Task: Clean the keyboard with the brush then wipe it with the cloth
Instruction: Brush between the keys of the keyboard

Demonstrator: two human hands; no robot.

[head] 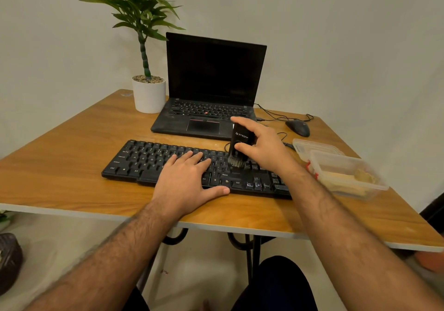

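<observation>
Your left hand (185, 181) lies flat on the black keyboard (144, 162), fingers straight across the middle keys, thumb by the front edge. Just right of those fingertips, your right hand (262, 147) grips the black brush (239, 146) upright, thumb on its front and bristles touching the keys. White lettering on the brush is too blurred to read; key legends such as Ctrl and Alt are legible. Beyond your wrist sits a clear plastic container (346, 174). Past your fingers stand a laptop (211, 85), mouse (298, 127) and potted plant (146, 70).
</observation>
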